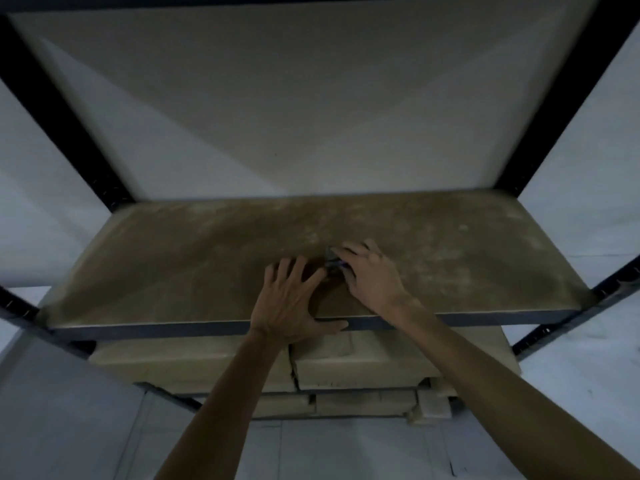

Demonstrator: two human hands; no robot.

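**Small dark object pinched under the right grip, mid-shelf**

Reaching with both arms onto the dusty shelf board (173, 258) of a black rack (568, 109). Pinching a small dark object (333, 262) with the right grip (370, 271), fingers curled over its top and far side; too blurred and too covered to name. Pressing the left grip (291, 303) flat on the board, fingers straight and spread, grasping nothing, thumb laid along the front edge.

Found near the middle of the board, well back from the front edge, resting on the wood. Lies at the right grip's fingertips, off to the left of its palm, and just past the tip of the left grip's forefinger, apart from it by a narrow gap. Seems to run front to back along its longer side, though blur forbids certainty.

Judged from this: nearer to the right grip by far, already in its hold, so better led from that side in any lift or slide, with the left grip kept down as a brace. Worth minding the slippery dust.

Below the board, stacked cardboard boxes (363, 362).
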